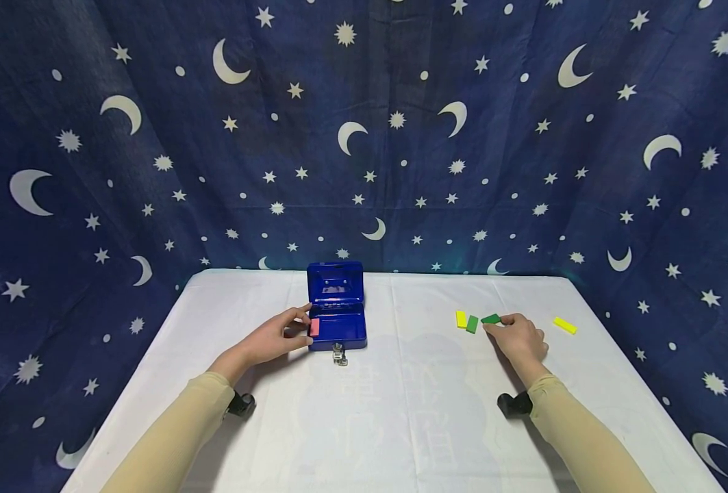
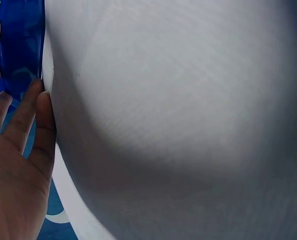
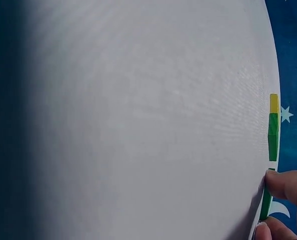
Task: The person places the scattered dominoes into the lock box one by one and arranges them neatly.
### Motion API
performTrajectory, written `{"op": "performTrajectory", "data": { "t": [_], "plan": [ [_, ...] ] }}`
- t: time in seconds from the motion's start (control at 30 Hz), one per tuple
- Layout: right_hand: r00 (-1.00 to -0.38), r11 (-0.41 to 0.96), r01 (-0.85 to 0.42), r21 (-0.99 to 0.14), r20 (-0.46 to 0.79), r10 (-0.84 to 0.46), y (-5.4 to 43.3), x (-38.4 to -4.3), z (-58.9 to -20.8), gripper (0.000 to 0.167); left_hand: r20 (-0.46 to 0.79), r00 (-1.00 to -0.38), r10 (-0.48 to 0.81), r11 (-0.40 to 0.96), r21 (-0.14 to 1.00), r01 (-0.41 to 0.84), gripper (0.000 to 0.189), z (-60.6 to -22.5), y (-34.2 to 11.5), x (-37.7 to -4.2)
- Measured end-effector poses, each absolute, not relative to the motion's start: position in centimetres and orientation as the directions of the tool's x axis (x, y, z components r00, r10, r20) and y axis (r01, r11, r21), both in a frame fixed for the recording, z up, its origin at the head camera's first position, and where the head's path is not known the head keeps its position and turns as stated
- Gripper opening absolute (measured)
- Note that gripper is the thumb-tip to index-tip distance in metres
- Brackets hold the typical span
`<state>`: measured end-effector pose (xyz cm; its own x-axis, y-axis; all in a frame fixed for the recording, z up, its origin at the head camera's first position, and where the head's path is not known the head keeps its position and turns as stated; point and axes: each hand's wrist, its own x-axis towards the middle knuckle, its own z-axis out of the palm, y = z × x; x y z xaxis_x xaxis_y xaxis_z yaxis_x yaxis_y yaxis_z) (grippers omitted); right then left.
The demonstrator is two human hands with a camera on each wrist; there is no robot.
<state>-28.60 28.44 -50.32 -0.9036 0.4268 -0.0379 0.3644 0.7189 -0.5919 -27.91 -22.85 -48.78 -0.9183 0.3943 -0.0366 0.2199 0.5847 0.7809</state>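
A small blue metal cash box (image 1: 354, 332) stands with its lid (image 1: 335, 274) raised at the back. Inside, against the left wall, is a pink block (image 1: 314, 327). My left hand (image 1: 277, 335) rests against the box's left side with fingers spread, the thumb near the front corner. Part of that hand and the blue box (image 2: 21, 40) show in the left wrist view. On the right, my right hand (image 1: 520, 341) pinches a green block (image 1: 490, 319) between thumb and fingers, low at the white cloth. The same green block (image 3: 266, 200) appears in the right wrist view.
Beside the pinched block lie another green block (image 1: 472, 324) and a yellow block (image 1: 460, 319). A second yellow block (image 1: 564, 325) lies farther right. A metal latch (image 1: 339, 355) hangs at the box's front. White cloth (image 1: 400, 411) covers the table; a starry blue curtain (image 1: 400, 171) surrounds it.
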Motion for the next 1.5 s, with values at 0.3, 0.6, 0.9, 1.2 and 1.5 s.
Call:
{"op": "performTrajectory", "data": {
  "t": [0.3,0.6,0.9,1.2,1.5],
  "plan": [
    [-0.889,0.655,0.390,-0.647,-0.080,0.451,29.1,-28.8,-49.9,0.061,-0.043,-0.917,0.397,0.585,0.781,0.217,0.032,-48.7,-22.9,-28.0],
    [-0.934,0.702,0.257,-0.665,0.016,0.357,28.4,-29.0,-47.7,0.061,-0.030,-0.915,0.402,0.606,0.758,0.241,0.035,-48.6,-23.2,-27.9],
    [-0.973,0.797,0.002,-0.603,0.184,0.141,25.1,-29.1,-46.1,0.051,-0.027,-0.912,0.409,0.604,0.758,0.249,0.033,-48.7,-23.3,-27.9],
    [-0.964,0.773,-0.181,-0.608,0.266,-0.017,20.7,-29.2,-45.4,0.046,-0.034,-0.912,0.409,0.602,0.761,0.241,0.031,-48.5,-23.0,-28.1],
    [-0.963,0.746,-0.253,-0.616,0.237,-0.131,17.0,-29.0,-45.1,0.047,-0.032,-0.904,0.427,0.584,0.773,0.248,0.035,-48.8,-23.0,-28.1]
  ]
}}
